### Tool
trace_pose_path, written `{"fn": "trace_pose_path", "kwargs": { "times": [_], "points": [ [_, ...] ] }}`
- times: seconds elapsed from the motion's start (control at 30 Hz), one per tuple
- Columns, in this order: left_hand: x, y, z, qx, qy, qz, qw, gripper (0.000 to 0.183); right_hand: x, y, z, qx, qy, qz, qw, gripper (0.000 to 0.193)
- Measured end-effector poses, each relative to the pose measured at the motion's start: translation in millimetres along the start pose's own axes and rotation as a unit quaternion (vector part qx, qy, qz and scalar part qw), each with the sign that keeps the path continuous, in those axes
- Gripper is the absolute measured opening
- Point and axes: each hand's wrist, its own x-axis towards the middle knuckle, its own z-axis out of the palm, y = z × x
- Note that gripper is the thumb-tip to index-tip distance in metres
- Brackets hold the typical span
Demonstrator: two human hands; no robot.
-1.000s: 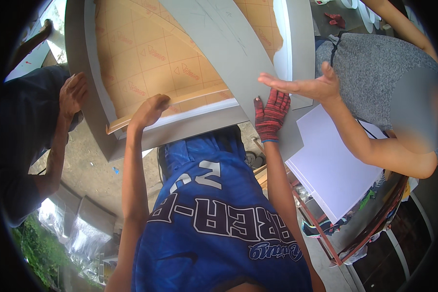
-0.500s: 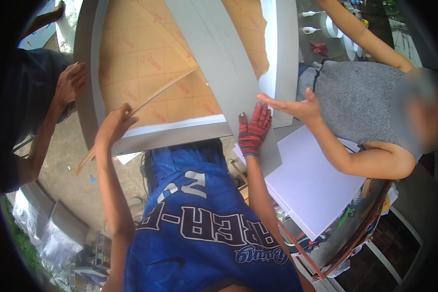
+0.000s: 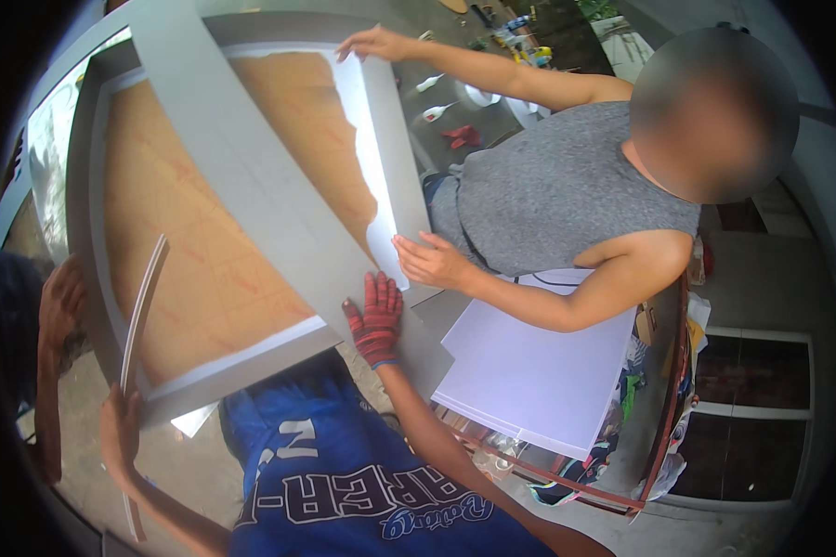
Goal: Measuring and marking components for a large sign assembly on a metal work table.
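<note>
Swung from a slant across the panel [image 3: 82, 218] since half a second ago, the strip [image 3: 149, 306] now crosses the panel's near left corner, its lower end past the edge. The left hand [image 3: 121, 422] grips it, fingers curled round. Red-gloved, the right hand [image 3: 374, 318] lies open, fingers spread, on the near end of a grey board [image 3: 241, 167], which runs diagonally over the panel. One co-worker's hand [image 3: 62, 292] is at the left rim; a grey-shirted person [image 3: 557, 176] has both hands at the right rim. Beside them, white sheets [image 3: 539, 371] lie over a red-railed rack [image 3: 680, 371].
</note>
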Motion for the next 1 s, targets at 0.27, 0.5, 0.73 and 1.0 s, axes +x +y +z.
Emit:
{"fn": "trace_pose_path", "kwargs": {
  "times": [0.27, 0.5, 0.73, 1.0],
  "points": [
    [-15, 88, 22, -0.033, -0.093, 0.094, 0.991, 0.027, -7, 9, -6, 0.090, 0.109, -0.003, 0.990, 0.068],
    [21, 84, 99, 0.019, -0.218, 0.185, 0.958, 0.028, -25, -8, -5, 0.214, 0.161, 0.060, 0.962, 0.080],
    [45, 76, 140, 0.080, -0.266, 0.323, 0.905, 0.024, -19, -9, -7, 0.157, 0.118, -0.116, 0.974, 0.075],
    [60, 82, 133, 0.168, -0.260, 0.285, 0.907, 0.049, -7, 13, 22, 0.055, -0.036, -0.205, 0.977, 0.035]
  ]
}}
